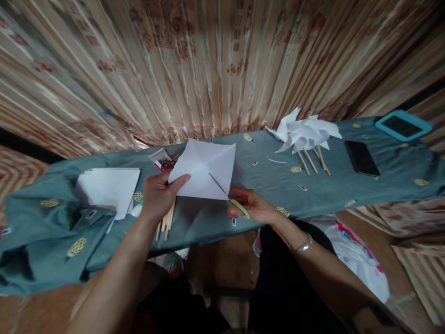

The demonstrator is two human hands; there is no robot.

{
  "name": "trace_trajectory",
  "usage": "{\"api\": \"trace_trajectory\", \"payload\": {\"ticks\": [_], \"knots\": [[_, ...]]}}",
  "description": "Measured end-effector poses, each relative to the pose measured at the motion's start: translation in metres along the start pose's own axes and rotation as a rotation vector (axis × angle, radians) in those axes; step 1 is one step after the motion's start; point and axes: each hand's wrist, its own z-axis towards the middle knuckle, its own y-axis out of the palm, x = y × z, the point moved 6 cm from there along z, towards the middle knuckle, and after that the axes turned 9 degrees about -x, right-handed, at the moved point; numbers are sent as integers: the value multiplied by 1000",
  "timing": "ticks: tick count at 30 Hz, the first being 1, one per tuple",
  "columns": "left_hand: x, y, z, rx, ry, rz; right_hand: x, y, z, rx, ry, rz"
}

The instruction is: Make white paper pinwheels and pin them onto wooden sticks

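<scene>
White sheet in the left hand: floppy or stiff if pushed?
The white sheet looks thin, so probably light and easily bent. Faint creases meeting mid-sheet suggest it may fold there. With the left hand pinching one side, free edges could droop.

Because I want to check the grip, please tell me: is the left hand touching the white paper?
Touching. The head view shows the left hand with its thumb lying on the white paper, near its left edge.

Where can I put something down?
Try the grey-green patterned cloth between the right hand and the white paper pinwheels, below a thin white strip, or right of the black rectangular phone. It's crowded around the left hand: stacked white paper, red-and-white box, pale wooden sticks.
</scene>
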Motion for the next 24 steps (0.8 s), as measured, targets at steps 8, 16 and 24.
{"api": "trace_trajectory", "payload": {"ticks": [8,16,24], "knots": [[2,-1,0,-1,2,23,-1,0,-1,14,-9,-25],[-2,6,-3,-19,-4,23,-3,-1,0,4,-29,-11],[-5,7,-2,-26,-21,8,-2,0,-1,5,-11,-2]]}}
